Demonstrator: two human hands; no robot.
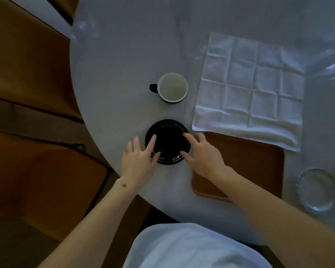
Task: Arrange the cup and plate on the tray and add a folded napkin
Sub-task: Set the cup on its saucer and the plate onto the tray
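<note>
A small black plate (167, 139) lies on the round table near its front edge. My left hand (138, 161) touches the plate's left rim with fingers spread. On the right rim rest the fingertips of my right hand (201, 154). Neither hand has lifted the plate. A dark cup (172, 87) with a pale inside stands upright beyond the plate, its handle pointing left. A brown tray (255, 167) lies flat to the right of the plate. A white napkin (251, 89) is spread unfolded beyond the tray, its near edge overlapping the tray's far rim.
A clear glass dish (317, 190) sits at the table's right front edge. The table (124, 55) has a pale cover. Brown chairs (37, 171) stand to the left, close to the table edge.
</note>
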